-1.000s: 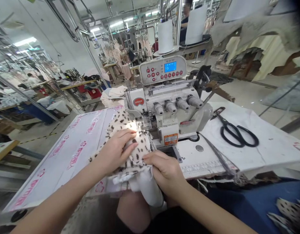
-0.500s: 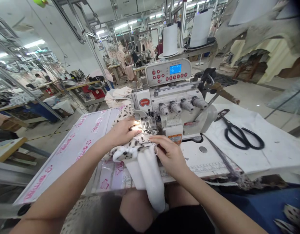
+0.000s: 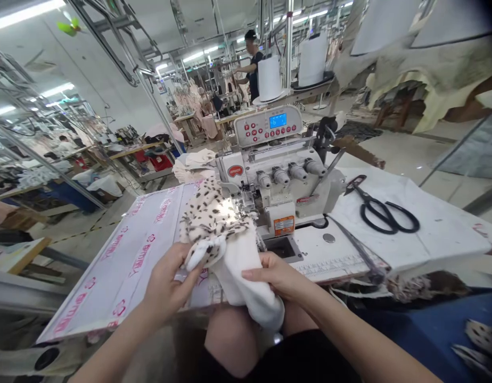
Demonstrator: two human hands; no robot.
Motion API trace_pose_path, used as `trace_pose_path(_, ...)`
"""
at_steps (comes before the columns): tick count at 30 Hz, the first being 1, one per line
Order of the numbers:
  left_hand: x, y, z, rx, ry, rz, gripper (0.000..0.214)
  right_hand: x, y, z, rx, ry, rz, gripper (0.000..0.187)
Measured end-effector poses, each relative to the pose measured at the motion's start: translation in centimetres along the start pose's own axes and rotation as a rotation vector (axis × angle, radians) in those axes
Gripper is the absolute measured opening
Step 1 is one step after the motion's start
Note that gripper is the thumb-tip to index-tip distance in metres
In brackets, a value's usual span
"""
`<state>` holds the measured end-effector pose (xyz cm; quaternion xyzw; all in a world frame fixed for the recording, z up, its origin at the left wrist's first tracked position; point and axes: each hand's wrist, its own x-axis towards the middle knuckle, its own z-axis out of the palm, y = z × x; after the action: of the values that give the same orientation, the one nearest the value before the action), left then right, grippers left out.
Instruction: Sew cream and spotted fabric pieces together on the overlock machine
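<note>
A white sewing machine with a lit needle area stands in front of me. Cream fabric with black spots lies under its presser foot and spreads to the left. A white fabric piece joins it and hangs over the table's front edge. My left hand is closed on the gathered near-left edge of the spotted fabric, by a white rolled part. With thumb and fingers, my right hand pinches the white fabric's right side, below the machine's needle area.
Black-handled scissors lie on the white tabletop at right. The left tabletop has a pink-printed plastic cover. Thread cones stand behind the machine. A person stands in the background. Blue material is low at right.
Both hands have come back from the needle area toward me. The left now grips the fabric's near-left edge, the right the white piece lower down. A person has come into view behind.
</note>
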<state>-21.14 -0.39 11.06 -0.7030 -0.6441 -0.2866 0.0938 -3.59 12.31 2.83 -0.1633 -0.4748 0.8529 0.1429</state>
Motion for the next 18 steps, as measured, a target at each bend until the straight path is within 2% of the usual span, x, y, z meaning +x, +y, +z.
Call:
trace_pose_path(2, 1.1, 1.8, -1.3, 0.024, -0.144, 0.136, 0.007, 0.6, 0.5, 1.5, -0.029, 0.052, -0.013, 0.016)
trace_pose_path(4, 1.8, 3.5, -1.7, 0.139, -0.343, 0.274, 0.009, 1.3, 1.2, 3.0, -0.099, 0.111, -0.116, 0.009)
trace_pose_path(5, 1.9, 4.1, -1.6, 0.206, -0.449, 0.301, 0.010, 1.6, 1.6, 3.6, -0.138, 0.138, -0.191, 0.011)
trace_pose_path(7, 1.8, 4.7, -1.1, 0.290, -0.602, 0.261, 0.008, 1.7, 2.3, 4.1, -0.193, 0.210, -0.331, 0.012)
trace_pose_path(9, 1.5, 4.7, -0.6, 0.267, -0.664, 0.140, 0.007, 1.3, 2.8, 3.7, -0.282, 0.330, -0.429, 0.009)
trace_pose_path(11, 1.5, 4.5, -0.4, 0.141, -0.630, 0.054, 0.011, 0.6, 3.1, 2.9, -0.432, 0.449, -0.513, 0.008)
trace_pose_path(14, 2.2, 4.3, 0.4, -0.010, -0.377, 0.088, 0.012, -0.4, 3.2, 2.1, -0.550, 0.521, -0.596, 0.012)
trace_pose_path(16, 3.2, 4.2, 1.4, 0.035, -0.178, 0.143, 0.024, -0.6, 3.2, 2.0, -0.547, 0.520, -0.585, 0.009)
trace_pose_path(17, 3.9, 4.1, 2.1, 0.086, -0.118, 0.161, 0.028, -0.6, 3.2, 2.1, -0.556, 0.520, -0.564, 0.004)
trace_pose_path(18, 4.5, 4.0, 2.7, 0.140, -0.092, 0.170, 0.029, -0.6, 3.3, 2.2, -0.573, 0.521, -0.541, 0.008)
